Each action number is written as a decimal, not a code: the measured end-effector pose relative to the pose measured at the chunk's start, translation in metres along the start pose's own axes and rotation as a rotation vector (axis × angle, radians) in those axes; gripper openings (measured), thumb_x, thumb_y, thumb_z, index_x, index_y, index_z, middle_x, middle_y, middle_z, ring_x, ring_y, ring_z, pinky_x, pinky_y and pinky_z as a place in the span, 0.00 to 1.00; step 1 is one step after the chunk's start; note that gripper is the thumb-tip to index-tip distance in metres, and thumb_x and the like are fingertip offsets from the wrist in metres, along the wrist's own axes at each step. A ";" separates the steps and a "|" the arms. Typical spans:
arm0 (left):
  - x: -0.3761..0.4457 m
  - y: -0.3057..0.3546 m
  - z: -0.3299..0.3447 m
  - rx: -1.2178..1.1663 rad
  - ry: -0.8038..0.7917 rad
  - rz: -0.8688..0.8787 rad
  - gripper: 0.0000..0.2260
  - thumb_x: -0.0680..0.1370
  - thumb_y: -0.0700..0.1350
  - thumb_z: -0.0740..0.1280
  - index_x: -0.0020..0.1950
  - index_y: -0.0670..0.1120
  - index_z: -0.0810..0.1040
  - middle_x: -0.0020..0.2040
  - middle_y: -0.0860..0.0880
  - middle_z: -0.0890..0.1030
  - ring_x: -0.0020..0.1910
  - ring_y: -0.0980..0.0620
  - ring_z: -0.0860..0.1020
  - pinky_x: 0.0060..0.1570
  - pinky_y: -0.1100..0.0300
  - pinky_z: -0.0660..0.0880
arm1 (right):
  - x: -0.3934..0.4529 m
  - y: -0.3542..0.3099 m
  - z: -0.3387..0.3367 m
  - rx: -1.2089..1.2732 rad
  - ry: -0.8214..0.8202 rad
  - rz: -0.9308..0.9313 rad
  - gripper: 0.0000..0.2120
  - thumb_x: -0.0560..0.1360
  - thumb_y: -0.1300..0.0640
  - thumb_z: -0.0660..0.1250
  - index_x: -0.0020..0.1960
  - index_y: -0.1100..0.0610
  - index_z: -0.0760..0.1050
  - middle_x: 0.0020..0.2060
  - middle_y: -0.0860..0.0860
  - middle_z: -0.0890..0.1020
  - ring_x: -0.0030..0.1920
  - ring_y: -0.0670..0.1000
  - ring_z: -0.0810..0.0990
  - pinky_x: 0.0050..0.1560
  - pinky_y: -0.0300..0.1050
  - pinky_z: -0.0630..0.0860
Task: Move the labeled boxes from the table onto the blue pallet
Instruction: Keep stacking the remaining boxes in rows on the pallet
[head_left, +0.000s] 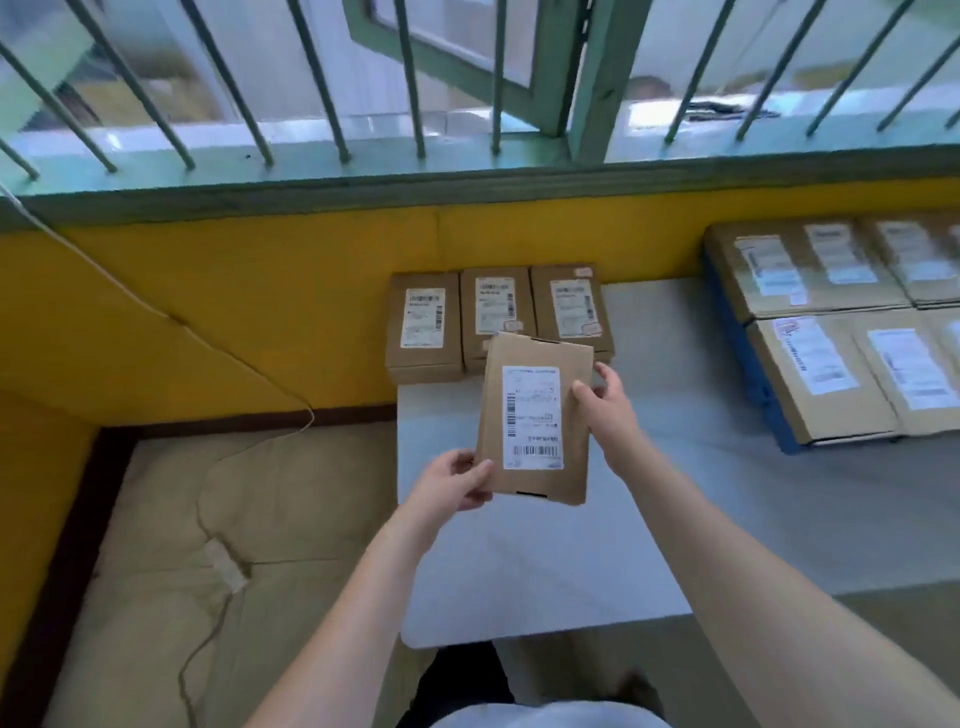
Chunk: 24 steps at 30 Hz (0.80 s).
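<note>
The fingers of the left hand pinch the near left corner of the labeled box, while the right hand grips its right edge, thumb on the label face, so the box hangs tilted above the white worktop. Three more boxes wait in a row at the worktop's far edge, and the blue pallet lies well to the right, already carrying several boxes. To my eye the best move is to keep both grips firm, swing right, and set it flat beside those, label up
</note>
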<state>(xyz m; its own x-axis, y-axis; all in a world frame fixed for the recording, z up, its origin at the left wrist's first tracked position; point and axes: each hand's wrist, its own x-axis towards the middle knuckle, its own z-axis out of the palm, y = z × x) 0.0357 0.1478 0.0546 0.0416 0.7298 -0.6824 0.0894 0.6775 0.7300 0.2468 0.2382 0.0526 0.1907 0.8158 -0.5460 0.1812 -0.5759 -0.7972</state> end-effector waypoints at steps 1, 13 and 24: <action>-0.002 0.010 0.025 -0.003 -0.015 0.023 0.13 0.80 0.41 0.66 0.63 0.39 0.73 0.54 0.43 0.80 0.38 0.49 0.81 0.36 0.66 0.80 | -0.007 0.000 -0.027 0.009 0.020 -0.039 0.24 0.81 0.49 0.60 0.75 0.48 0.61 0.59 0.50 0.79 0.53 0.49 0.80 0.46 0.47 0.77; -0.038 0.090 0.425 -0.022 -0.274 0.231 0.12 0.81 0.43 0.65 0.61 0.36 0.74 0.49 0.39 0.81 0.36 0.50 0.83 0.35 0.63 0.81 | -0.081 0.071 -0.428 0.195 0.287 -0.282 0.23 0.81 0.55 0.60 0.75 0.50 0.65 0.67 0.52 0.75 0.62 0.50 0.76 0.62 0.46 0.74; 0.025 0.177 0.645 0.150 -0.322 0.315 0.27 0.79 0.47 0.68 0.75 0.46 0.63 0.58 0.42 0.80 0.47 0.44 0.83 0.52 0.48 0.81 | -0.035 0.131 -0.634 0.290 0.421 -0.203 0.20 0.83 0.55 0.57 0.74 0.47 0.65 0.63 0.44 0.76 0.59 0.46 0.76 0.55 0.40 0.72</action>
<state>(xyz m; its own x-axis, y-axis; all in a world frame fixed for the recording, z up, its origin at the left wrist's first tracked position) 0.6949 0.2268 0.1425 0.3941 0.8160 -0.4229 0.1648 0.3899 0.9060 0.8754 0.1010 0.1305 0.5596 0.7830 -0.2715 -0.0074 -0.3229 -0.9464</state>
